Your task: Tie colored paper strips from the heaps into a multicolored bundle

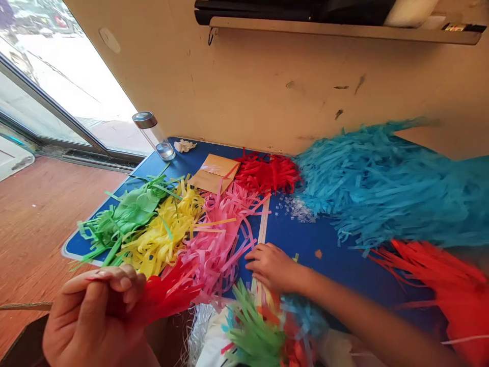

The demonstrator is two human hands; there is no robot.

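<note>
At the lower left, my left hand (95,311) is closed, with its thumb and fingertips together. A bunch of red fringed tissue paper (168,295) trails from it to the right. My right hand (271,267) lies palm down with fingers stretched over a pale strip (264,221) that runs across the blue table (301,244). Just below that hand is a multicoloured paper tassel (255,326) in green, orange and blue. Beside it lie piles of pink fringe (225,229), yellow fringe (168,224) and green fringe (133,209).
A large blue fringe pile (382,183) covers the right of the table, with red fringe (451,280) below it. A red pile (267,173), small clear bits (300,209), a brown envelope (216,173) and a glass bottle (155,135) lie towards the wall. A shelf (344,31) hangs above.
</note>
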